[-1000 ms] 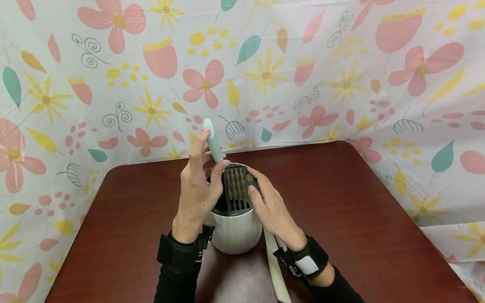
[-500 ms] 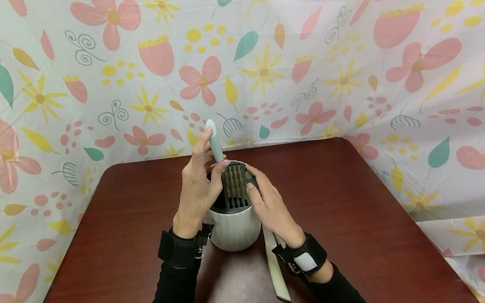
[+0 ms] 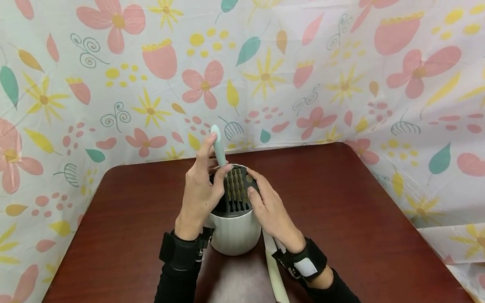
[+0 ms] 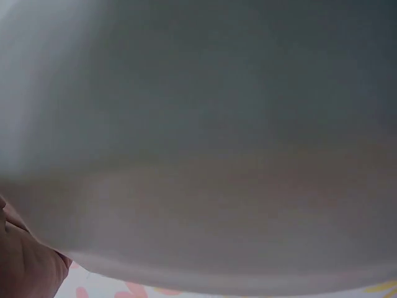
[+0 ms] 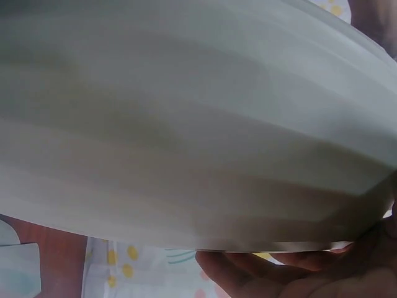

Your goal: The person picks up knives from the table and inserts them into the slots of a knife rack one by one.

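A white ribbed knife holder (image 3: 235, 237) stands upright on the table, its dark slotted top (image 3: 237, 196) facing up. My left hand (image 3: 199, 195) pinches a pale mint handle (image 3: 219, 147) at the holder's back left, thumb low and a fingertip near the upper end. What the handle belongs to is hidden below the hand. My right hand (image 3: 273, 211) holds the holder's right rim, thumb on the dark top. In the right wrist view, its fingers (image 5: 229, 273) lie along the rim of the pale wall (image 5: 186, 130). The holder's wall (image 4: 186, 217) fills the left wrist view.
A knife with a cream handle (image 3: 277, 282) lies to the right of the holder, partly under the right wrist. The reddish-brown table (image 3: 345, 210) has rounded back corners. A flower-print cloth (image 3: 271, 58) hangs behind it and along the sides.
My left hand and the mint handle have shifted slightly right and down over the holder. The right hand keeps its place on the rim. The head view has moved a little.
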`<state>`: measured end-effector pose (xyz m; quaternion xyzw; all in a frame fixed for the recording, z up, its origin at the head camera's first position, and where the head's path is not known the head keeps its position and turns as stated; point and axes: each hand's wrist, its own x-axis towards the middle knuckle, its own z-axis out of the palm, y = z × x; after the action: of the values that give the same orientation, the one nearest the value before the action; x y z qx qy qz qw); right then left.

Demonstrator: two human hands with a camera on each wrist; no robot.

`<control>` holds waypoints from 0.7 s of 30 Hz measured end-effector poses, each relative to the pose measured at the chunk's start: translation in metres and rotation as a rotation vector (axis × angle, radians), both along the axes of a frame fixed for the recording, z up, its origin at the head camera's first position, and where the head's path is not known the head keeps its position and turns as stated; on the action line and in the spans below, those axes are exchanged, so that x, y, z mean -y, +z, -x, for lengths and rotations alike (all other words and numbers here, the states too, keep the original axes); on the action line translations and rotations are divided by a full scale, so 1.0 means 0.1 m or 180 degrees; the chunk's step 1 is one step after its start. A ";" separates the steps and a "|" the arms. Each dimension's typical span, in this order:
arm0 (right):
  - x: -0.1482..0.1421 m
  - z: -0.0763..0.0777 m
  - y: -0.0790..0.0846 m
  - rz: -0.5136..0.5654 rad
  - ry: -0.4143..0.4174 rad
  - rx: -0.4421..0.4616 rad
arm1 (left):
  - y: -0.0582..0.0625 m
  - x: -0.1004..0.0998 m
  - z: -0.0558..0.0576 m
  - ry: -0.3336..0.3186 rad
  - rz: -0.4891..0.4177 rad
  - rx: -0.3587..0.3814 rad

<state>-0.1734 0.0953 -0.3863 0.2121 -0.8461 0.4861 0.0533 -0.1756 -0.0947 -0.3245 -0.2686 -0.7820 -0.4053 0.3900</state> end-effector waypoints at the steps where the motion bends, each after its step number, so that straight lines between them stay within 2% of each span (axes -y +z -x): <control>1: 0.00 0.00 0.01 0.0004 0.0005 -0.0020 | 0.00 0.00 0.00 -0.0002 0.0004 -0.0004; 5: 0.00 0.01 0.03 0.0017 0.0023 -0.0111 | 0.00 0.00 0.03 -0.0006 0.0027 0.0014; 11: -0.01 -0.01 0.02 0.0038 -0.0016 -0.0035 | -0.05 -0.02 0.03 -0.0060 0.0068 0.0087; 21: -0.01 -0.03 -0.01 0.0024 0.0005 -0.0032 | -0.10 -0.01 0.02 -0.0035 0.0145 0.0230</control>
<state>-0.1702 0.0958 -0.3872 0.2150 -0.8438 0.4883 0.0579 -0.1774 -0.0936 -0.3349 -0.2669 -0.8031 -0.3991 0.3530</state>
